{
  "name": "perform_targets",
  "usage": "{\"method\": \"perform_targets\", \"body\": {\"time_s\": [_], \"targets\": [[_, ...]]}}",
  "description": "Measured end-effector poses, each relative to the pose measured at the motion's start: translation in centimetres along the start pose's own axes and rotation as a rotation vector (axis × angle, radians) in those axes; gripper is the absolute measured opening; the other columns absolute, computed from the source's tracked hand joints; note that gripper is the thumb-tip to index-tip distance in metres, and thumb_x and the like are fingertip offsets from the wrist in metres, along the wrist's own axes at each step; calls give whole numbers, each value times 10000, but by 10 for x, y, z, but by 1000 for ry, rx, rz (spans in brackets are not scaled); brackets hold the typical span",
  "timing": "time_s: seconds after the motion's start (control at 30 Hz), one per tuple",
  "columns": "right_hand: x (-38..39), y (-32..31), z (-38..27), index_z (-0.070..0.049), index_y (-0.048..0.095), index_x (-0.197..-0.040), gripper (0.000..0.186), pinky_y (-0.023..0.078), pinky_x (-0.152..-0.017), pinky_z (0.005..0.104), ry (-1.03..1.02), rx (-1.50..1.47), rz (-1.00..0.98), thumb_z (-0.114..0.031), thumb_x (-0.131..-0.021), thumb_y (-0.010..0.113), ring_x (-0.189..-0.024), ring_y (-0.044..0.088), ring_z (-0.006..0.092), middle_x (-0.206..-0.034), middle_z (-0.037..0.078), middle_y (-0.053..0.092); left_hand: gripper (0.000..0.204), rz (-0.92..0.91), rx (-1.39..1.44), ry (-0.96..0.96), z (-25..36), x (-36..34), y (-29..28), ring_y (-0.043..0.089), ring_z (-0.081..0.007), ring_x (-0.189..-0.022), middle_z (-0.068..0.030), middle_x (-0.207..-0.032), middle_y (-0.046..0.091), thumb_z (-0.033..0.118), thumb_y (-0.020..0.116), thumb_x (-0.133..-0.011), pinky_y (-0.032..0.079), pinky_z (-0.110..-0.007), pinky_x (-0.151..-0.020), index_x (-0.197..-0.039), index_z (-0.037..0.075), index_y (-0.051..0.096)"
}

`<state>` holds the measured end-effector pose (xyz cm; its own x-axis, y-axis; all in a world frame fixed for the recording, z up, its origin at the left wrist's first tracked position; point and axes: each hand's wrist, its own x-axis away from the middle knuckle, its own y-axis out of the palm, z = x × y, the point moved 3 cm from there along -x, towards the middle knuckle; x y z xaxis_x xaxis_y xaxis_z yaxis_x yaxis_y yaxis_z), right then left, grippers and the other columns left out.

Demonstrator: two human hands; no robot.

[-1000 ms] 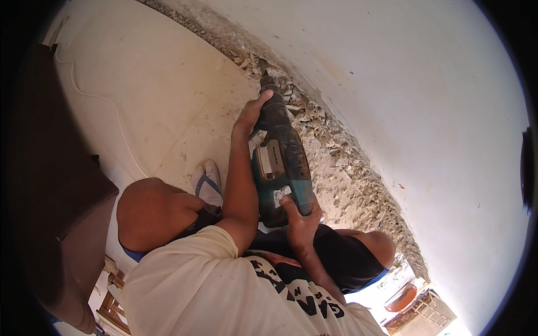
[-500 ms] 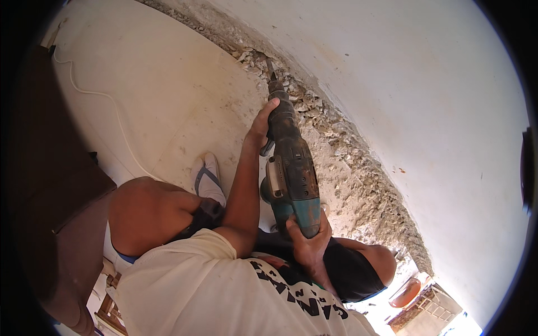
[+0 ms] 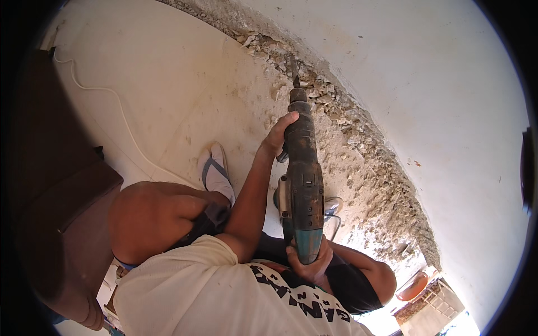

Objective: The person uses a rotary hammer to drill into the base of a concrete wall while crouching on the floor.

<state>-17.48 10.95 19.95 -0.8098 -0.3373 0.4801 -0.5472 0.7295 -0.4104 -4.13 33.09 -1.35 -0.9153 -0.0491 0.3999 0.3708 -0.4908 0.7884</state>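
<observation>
A dark rotary hammer [image 3: 305,168] with a teal rear end points away from me along the floor. My left hand [image 3: 282,133] is closed round its front, near the side handle, with the thumb over the barrel. At the back, my right hand [image 3: 312,264] wraps the rear grip, its fingers partly hidden by the housing. A chisel bit [image 3: 296,75] sticks out of the front. Its tip lies among the broken rubble [image 3: 328,92] at the foot of the wall; whether it presses into anything I cannot tell.
A white wall [image 3: 437,95] rises on the right above a rough chipped strip. Pale floor [image 3: 168,84] spreads to the left, crossed by a white cable [image 3: 120,106]. A dark brown piece of furniture [image 3: 61,162] stands at far left. My sandalled foot [image 3: 216,171] is beside the hammer.
The hammer has swung to the right and drawn slightly back toward me, both hands keeping their hold. Its bit has shifted right along the rubble, and more of the bit shows.
</observation>
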Motion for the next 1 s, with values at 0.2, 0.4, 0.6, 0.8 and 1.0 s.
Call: {"method": "perform_targets", "body": {"time_s": [0.2,0.4,0.6,0.8,1.0], "targets": [[1,3,0,13,591,-1101,529,567,-614,414,-146,127,10,-223,-709,856,-666,693,348,-846,163,675,460,-62,-17,55,4,5,-4,689,-167,-754,-71,-890,707,479,570,-970,569,-324,-714,-1089,43,658],[3,12,9,12,597,-1097,506,563,-654,351,-75,92,9,-205,-722,858,-698,683,241,-853,127,683,471,-41,-25,52,1,0,-10,692,-166,-735,-73,-887,712,487,562,-974,573,-321,-705,-1095,41,656],[-10,28,10,-26,606,-1113,504,580,-717,442,37,65,-16,-269,-732,830,-788,719,368,-895,171,688,489,-18,-31,53,8,-11,-21,687,-152,-765,-65,-906,705,506,564,-972,568,-311,-708,-1114,45,648],[-16,31,-3,-20,606,-1093,477,572,-683,444,33,135,-35,-260,-735,810,-768,715,371,-891,168,678,490,4,12,87,6,-13,-19,681,-146,-767,-58,-899,696,508,570,-967,565,-308,-712,-1124,51,643],[-37,25,-4,31,583,-1038,426,552,-623,322,-135,102,47,-140,-715,803,-633,663,195,-775,109,665,518,59,-14,39,9,-30,-23,681,-151,-735,-65,-867,703,524,599,-946,561,-312,-693,-1087,30,666]]}}
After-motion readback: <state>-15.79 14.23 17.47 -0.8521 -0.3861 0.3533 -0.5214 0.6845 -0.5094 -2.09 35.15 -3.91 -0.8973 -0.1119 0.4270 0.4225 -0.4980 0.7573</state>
